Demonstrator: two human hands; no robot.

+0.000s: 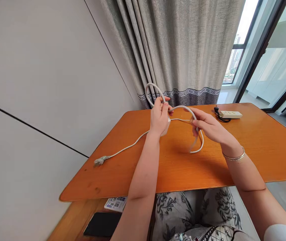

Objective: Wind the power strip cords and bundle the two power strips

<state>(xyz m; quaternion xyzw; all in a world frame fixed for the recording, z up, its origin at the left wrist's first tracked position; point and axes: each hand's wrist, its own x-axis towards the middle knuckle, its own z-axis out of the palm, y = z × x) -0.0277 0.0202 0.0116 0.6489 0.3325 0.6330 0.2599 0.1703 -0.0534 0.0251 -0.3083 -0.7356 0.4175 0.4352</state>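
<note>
My left hand [160,115] is raised over the orange table [258,150], its fingers closed around a white power cable [129,146] that loops above it. My right hand [208,126] pinches the same cable a little to the right, and a loop hangs from it down to the table. From my left hand the cable trails left across the table to its plug [99,161] near the table's left edge. A white block shows partly under my left hand. A bangle circles my right wrist.
A white power strip [230,114] with a black plug and cord [219,115] lies at the table's far right. A grey curtain [183,50] hangs behind, a white wall on the left. Below the table's front edge lie a black phone [102,224] and a printed card [116,203].
</note>
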